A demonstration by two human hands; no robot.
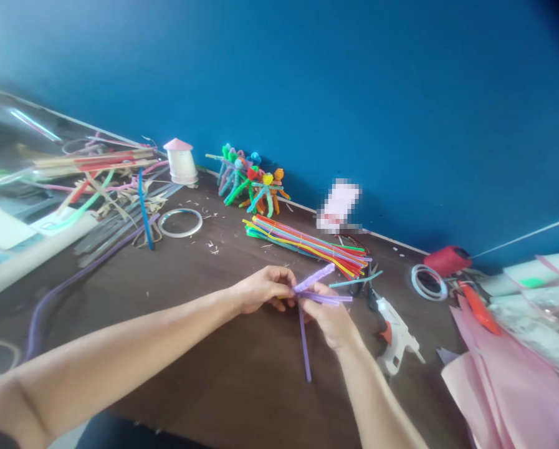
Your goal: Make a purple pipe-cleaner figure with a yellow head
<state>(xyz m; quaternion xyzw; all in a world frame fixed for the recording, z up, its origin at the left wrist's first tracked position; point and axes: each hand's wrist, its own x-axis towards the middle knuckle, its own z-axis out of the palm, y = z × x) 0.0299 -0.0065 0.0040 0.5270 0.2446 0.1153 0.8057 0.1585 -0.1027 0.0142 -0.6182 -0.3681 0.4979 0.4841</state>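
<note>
Bare forearms [120, 355] reach in from the bottom edge. The left hand [263, 289] and right hand [331, 318] both grip a bent lilac chenille pipe cleaner [313, 279] above the dark wooden tabletop [204, 349], with a straight violet chenille stem [304, 349] hanging below. If the grip slackened, these springy stems could unbend or slip apart, and a swinging end could catch the white hot glue gun [394, 330] nearby. The fingers hide the crossing, so how the stems join cannot be made out. Dark-handled scissors [356, 288] lie partly hidden beyond the hands.
</note>
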